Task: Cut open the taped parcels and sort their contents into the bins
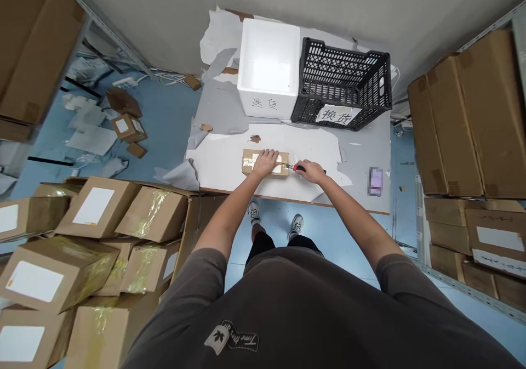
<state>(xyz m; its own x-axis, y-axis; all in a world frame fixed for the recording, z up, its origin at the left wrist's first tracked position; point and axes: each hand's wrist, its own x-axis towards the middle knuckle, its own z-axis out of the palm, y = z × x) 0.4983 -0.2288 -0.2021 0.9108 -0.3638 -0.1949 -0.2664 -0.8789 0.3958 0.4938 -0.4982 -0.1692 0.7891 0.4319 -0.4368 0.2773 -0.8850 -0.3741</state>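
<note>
Left hand point(266, 162) laid open, carton point(249, 162) beneath — right hand point(312, 171) wrapped round knife point(298, 167), carton alongside

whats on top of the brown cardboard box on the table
On the small brown cardboard box are shiny clear tape, a white paper label and the left hand. A red-and-black cutter reaches its right end. What the hand covers is hidden.

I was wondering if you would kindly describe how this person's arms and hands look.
Both the left hand and the right hand are bare, with no gloves or watch visible. The short sleeves are plain dark grey, ending above the elbows and leaving the forearms uncovered.
</note>
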